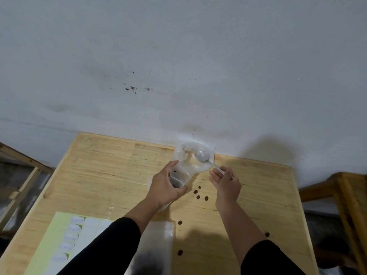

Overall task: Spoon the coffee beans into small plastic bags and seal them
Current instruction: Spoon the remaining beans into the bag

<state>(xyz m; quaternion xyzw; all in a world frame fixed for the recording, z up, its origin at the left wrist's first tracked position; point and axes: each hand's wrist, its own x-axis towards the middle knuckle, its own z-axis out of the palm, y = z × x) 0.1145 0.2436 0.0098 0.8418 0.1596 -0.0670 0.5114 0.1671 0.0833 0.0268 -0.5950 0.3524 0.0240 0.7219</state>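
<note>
While gripping the lower part of a clear plastic bag [179, 175] with curled fingers [174, 165], left hand [164, 187] propping it up on the pale wooden desk [111, 167], bag mouth spread wide toward the white wall [178, 56]. Right hand [225, 184] just beside it, pinching the handle of a small grey metal spoon [206, 159] between thumb and fingertips, remaining fingers loosely extended; spoon bowl inside the open mouth of the bag, looking empty. A few dark coffee beans [198, 195] loose on the desk between and below the two hands, more scattered nearer the body; one or two dark specks visible within the held bag. Second clear plastic bag [156, 249] lying flat near the front edge under the left forearm, dark contents blurred. Pale yellow sheet with white labels [67, 241] at the near left corner, writing too blurred to read. Black sleeves [111, 249] on both arms.
</note>
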